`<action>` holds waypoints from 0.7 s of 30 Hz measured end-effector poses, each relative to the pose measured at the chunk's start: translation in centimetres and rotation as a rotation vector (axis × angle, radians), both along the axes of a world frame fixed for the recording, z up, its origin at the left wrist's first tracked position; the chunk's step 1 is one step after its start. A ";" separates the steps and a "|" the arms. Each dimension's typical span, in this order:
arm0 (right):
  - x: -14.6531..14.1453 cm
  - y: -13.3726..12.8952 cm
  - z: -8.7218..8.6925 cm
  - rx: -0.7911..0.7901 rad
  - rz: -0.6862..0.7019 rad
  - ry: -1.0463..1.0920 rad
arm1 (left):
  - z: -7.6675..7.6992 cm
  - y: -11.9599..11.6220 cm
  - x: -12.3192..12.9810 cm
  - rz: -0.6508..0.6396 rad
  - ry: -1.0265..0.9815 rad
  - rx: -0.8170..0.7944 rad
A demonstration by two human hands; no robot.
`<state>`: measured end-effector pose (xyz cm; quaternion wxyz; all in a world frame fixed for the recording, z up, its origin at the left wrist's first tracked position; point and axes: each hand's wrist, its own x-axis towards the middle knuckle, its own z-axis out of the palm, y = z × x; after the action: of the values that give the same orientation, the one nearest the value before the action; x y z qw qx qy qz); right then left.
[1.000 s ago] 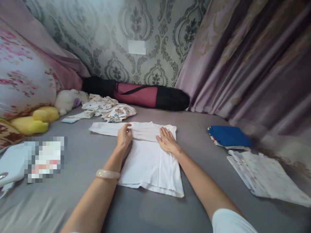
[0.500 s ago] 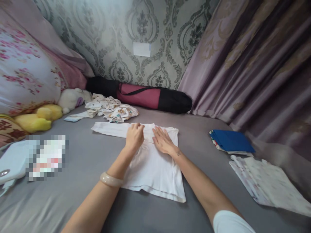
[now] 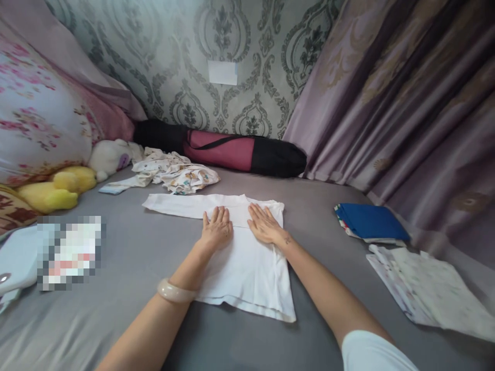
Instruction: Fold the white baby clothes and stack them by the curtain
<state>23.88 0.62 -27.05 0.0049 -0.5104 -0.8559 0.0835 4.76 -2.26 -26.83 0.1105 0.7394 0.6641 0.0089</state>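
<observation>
A white long-sleeved shirt (image 3: 247, 273) lies on the grey bed sheet (image 3: 116, 247), one sleeve stretched out to the left along its top. My left hand (image 3: 217, 228) rests palm down on the shirt's upper part, fingers spread. To its right, my right hand (image 3: 265, 223) also presses flat on the fabric near the right shoulder, fingers apart. Neither hand grips anything. The shirt's lower hem is toward me, slightly wavy.
Crumpled patterned clothes (image 3: 178, 172) lie before a black and maroon long bag (image 3: 220, 149). At right are a folded blue cloth (image 3: 373, 221) and folded pale clothes (image 3: 433, 291). Plush toys (image 3: 58, 188) and a white device (image 3: 23, 255) are at left.
My left hand has gone from closed fingers on the cloth to lying flat and spread. The bunched fabric below it is now smoother. My right hand has shifted slightly right.
</observation>
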 end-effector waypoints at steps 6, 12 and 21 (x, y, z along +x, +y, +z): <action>3.4 0.1 0.8 -0.022 -0.157 -0.082 | -0.1 0.0 0.0 -0.010 -0.001 -0.005; 1.7 0.1 0.9 0.169 -0.196 0.035 | 0.6 0.1 -0.9 -0.033 -0.047 -0.020; -0.1 0.2 0.6 0.121 -0.166 0.021 | 1.3 -2.5 -4.0 0.157 -0.135 0.033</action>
<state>23.74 0.86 -26.45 0.0515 -0.5776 -0.8139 0.0362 0.74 -4.78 -25.56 0.1416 0.6846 0.7107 0.0784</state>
